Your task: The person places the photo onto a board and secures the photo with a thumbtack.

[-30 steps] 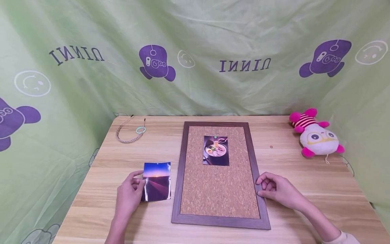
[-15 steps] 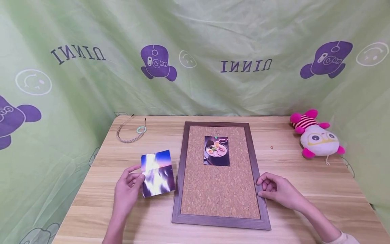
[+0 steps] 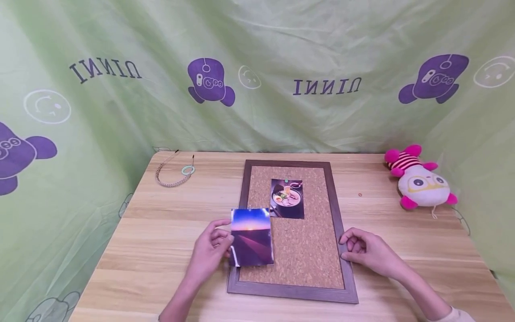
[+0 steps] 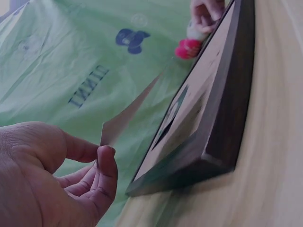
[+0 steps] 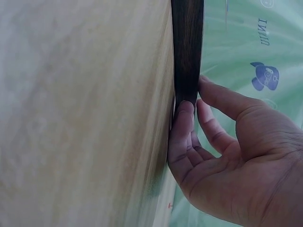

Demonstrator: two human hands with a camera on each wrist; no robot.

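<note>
Between thumb and index finger, my left hand pinches the left edge of a glossy sunset photo. The photo overlaps the left side of a framed corkboard in the head view; seen from the left wrist, the photo is raised above the board. Higher on the cork, a ramen photo hangs from a green pushpin at its top. My right hand grips the right side of the brown frame, its fingertips on the outer side and top edge in the right wrist view.
A plush toy with pink limbs lies at the back right of the wooden table. A headband and a mint ring lie at the back left. One tiny brown object is right of the board. Green curtains surround the table.
My left hand has lifted the sunset photo and carried it rightward from beside the board to over its left part. The photo tilted midway, then straightened. My right hand has stayed at the frame.
</note>
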